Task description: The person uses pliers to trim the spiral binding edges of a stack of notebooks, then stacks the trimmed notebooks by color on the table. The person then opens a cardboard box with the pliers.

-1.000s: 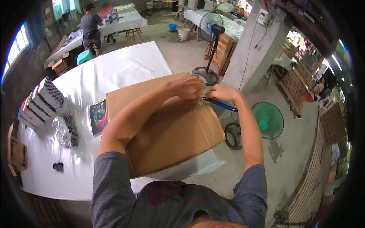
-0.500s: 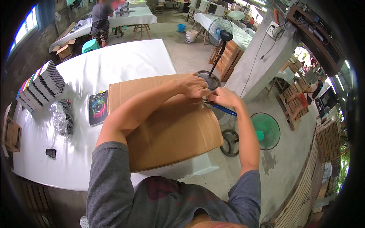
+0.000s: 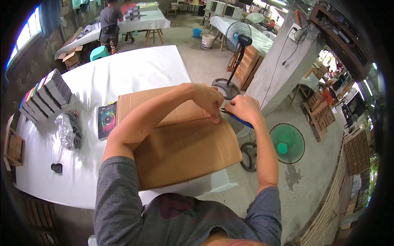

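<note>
A brown cardboard box [image 3: 188, 149] lies on the white-covered table in front of me, its top flaps meeting along a seam. My left hand [image 3: 208, 101] rests at the right end of that seam, its fingers apart and pointing down at the cardboard. Just to its right, my right hand [image 3: 245, 108] is closed around a blue-handled tool [image 3: 242, 121]. The tool's dark, pointed tip is directed at the box's right edge, close to my left fingers. Most of it is covered by my hand, and its exact kind is unclear.
Left of the box are a dark disc-printed booklet [image 3: 107, 120], a plastic bag of dark cords [image 3: 70, 130] and stacked books [image 3: 46, 96]. Further left lies a small black object [image 3: 56, 168]. A standing fan [image 3: 239, 37] and a green-caged fan [image 3: 287, 143] stand to the right. People work beyond.
My left hand has opened and drawn away from the right hand, down onto the box seam. The right hand keeps the blue-handled tool, whose dark tip now shows. The view has shifted slightly.
</note>
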